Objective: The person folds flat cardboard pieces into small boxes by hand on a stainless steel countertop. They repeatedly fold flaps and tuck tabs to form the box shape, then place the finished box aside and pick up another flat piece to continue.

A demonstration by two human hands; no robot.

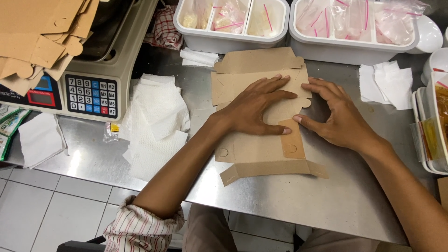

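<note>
Our left hand (255,109) and right hand (335,114) press flat, unclenched, on the cardboard box blank (254,149); far white bins (233,39) hold bagged items.

food-prep kitchen, steel counter (289,196), weighing scale (100,70), tubs of bagged ingredients (233,42)

Bright, even overhead light — soft glare on steel table (326,196), sharp focus.

Matt brown cardboard box blank (261,140) lies on a glossy, smooth steel table (326,200).
</note>
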